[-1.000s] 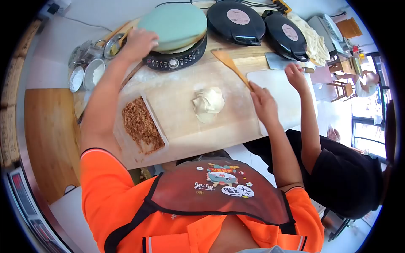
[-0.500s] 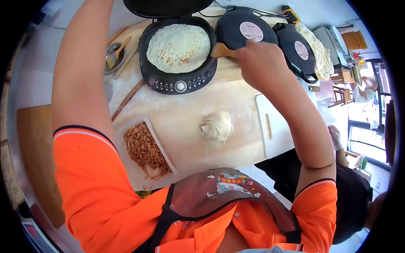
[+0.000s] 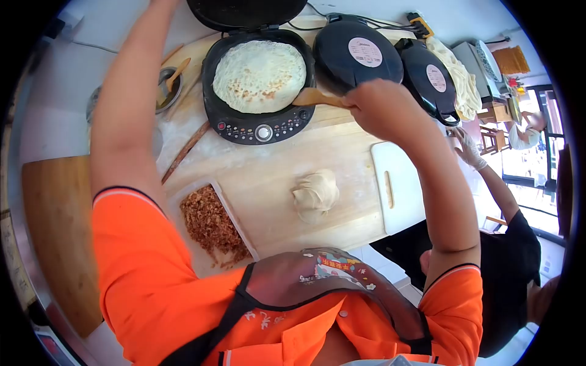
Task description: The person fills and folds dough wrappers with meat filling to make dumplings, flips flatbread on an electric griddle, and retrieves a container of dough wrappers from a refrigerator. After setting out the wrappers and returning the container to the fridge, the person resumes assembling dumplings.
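Note:
My right hand (image 3: 378,107) is wrapped round the handle of a wooden spatula (image 3: 320,97). The spatula's blade is at the lower right edge of a pale flatbread (image 3: 259,73) with brown spots. That flatbread lies in an electric griddle (image 3: 253,129), whose black lid (image 3: 244,12) stands raised. My left forearm (image 3: 131,91) stretches up past the griddle's left side; its hand is beyond the top of the picture. A lump of dough (image 3: 315,192) rests on the wooden board (image 3: 274,161) below the griddle.
Two closed griddles (image 3: 357,52) (image 3: 430,79) stand to the right. Minced filling (image 3: 210,222) fills a tray at left, near a rolling pin (image 3: 186,151) and a metal bowl with a brush (image 3: 177,76). A white cutting board (image 3: 400,189) lies right. A co-worker's gloved hand (image 3: 469,149) reaches in.
My right hand and the spatula have moved down and slightly left, from the griddle's right rim to the flatbread's lower edge. My left arm has shifted right. The co-worker's gloved hand has reached farther forward.

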### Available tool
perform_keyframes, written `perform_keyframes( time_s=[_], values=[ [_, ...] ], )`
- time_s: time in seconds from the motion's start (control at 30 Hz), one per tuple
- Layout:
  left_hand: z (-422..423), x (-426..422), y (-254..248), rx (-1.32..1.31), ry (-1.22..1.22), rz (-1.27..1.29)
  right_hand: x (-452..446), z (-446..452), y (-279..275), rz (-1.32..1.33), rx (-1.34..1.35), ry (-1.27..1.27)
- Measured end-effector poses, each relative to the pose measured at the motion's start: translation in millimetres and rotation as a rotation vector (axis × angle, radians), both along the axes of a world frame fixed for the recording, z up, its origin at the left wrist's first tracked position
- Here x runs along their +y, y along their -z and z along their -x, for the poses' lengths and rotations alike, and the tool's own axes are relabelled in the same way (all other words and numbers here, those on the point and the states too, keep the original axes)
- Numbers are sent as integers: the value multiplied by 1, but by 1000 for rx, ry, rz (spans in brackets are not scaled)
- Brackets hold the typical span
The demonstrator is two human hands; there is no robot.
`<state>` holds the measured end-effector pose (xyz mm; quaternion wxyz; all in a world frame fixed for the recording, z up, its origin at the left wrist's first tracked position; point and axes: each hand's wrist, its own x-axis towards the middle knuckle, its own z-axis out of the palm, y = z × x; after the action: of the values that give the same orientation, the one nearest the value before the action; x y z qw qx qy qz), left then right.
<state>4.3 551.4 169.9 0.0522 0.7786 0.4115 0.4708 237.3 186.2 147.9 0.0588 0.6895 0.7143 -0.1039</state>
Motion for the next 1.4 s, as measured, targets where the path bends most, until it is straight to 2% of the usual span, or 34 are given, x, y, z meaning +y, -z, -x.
perform_keyframes(
  time_s=[0.13, 0.2, 0.27, 0.37, 0.57, 0.6, 0.7, 0.77, 0.87, 0.97, 1.0, 1.07, 1.17, 1.23, 1.3, 1.4],
  values=[
    [27, -79, 77, 303, 290, 146, -41, -9, 39, -64, 311, 130],
    [34, -121, 119, 463, 378, 89, -56, -4, 77, -165, 424, 157],
    [33, -169, 138, 619, 337, 165, -60, 5, 105, -219, 578, 215],
    [22, -209, 164, 698, 301, 72, -61, 13, 120, -182, 883, 438],
    [6, -192, 182, 718, 176, -40, -54, 10, 89, -167, 883, 458],
    [5, -187, 174, 643, 194, 46, -55, 8, 86, -158, 858, 465],
    [-3, -174, 124, 635, 73, 248, -63, -1, 79, -227, 787, 465],
    [-3, -124, 110, 652, 31, 278, -68, -5, 77, -261, 753, 475],
    [10, -59, 76, 562, 226, 528, -72, -10, 80, -317, 736, 458],
    [13, -65, 49, 320, 298, 883, -70, -6, 84, -264, 666, 409],
    [9, -78, 37, 314, 281, 942, -68, -3, 88, -281, 633, 409],
    [7, -78, 43, 320, 263, 988, -61, 5, 102, -309, 561, 414],
    [-8, -88, 66, 426, 252, 1007, -42, 22, 119, -175, 578, 396],
    [-27, -117, 69, 520, 299, 1061, -21, 34, 130, 81, 862, 530],
    [-48, -162, 65, 595, 278, 1176, -3, 41, 149, 176, 1055, 621],
    [-40, -153, 109, 597, 394, 1063, -6, 46, 173, 171, 1266, 686]
  ],
)
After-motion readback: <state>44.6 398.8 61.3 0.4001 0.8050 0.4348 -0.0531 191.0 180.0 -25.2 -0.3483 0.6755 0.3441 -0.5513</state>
